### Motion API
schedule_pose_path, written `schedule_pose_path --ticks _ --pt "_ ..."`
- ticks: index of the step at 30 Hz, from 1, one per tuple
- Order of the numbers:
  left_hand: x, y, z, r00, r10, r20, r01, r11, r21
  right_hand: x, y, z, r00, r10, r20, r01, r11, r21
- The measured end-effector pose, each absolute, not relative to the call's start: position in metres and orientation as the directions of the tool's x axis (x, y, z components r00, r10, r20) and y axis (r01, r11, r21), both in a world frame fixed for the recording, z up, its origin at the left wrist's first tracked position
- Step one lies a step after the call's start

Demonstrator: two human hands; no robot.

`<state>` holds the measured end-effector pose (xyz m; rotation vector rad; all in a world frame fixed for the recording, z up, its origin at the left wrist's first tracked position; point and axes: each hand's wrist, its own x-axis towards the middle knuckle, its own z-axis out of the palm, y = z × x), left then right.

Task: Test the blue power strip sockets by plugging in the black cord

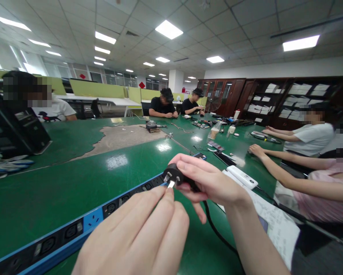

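Note:
My right hand (205,177) grips a black plug (171,173) from behind, its round face with metal prongs turned toward me. From the plug a black cable (217,229) runs down to the right. My left hand (142,229) reaches up from below, its fingertips pinched at a small pale metal piece against the plug's lower prong; whether that piece is the prong itself or a separate part I cannot make out. Behind and below both hands lies a long blue and black power strip (93,219) with a row of sockets, on the green table (125,164).
Right of my hands are a white device (242,177) and paper sheets (280,225). A computer tower (25,126) and gloves (7,164) stand left. Several people sit around the table; a motor-like part (151,125), plastic bag (214,130) and tools lie farther back.

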<state>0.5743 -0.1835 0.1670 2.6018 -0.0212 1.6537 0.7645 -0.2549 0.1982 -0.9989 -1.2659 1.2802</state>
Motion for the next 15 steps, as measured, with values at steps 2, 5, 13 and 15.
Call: schedule_pose_path --ticks 2,5,13,15 --pt "0.573 -0.181 0.169 0.459 -0.077 0.885 0.013 -0.996 -0.093 0.765 -0.254 0.197 -0.08 0.992 0.101 -0.036 0.098 -0.995" --pt "0.578 -0.175 0.165 0.494 -0.159 0.855 0.074 -0.972 -0.223 0.763 -0.252 0.196 -0.029 0.996 0.088 0.049 0.09 -0.995" --pt "0.583 -0.172 0.168 0.516 -0.108 0.849 0.092 -0.979 -0.181 0.762 -0.248 0.192 0.033 0.998 0.049 0.123 0.044 -0.991" --pt "0.584 -0.173 0.167 0.538 -0.075 0.839 0.086 -0.986 -0.143 0.763 -0.247 0.191 0.037 0.999 0.039 0.129 0.034 -0.991"
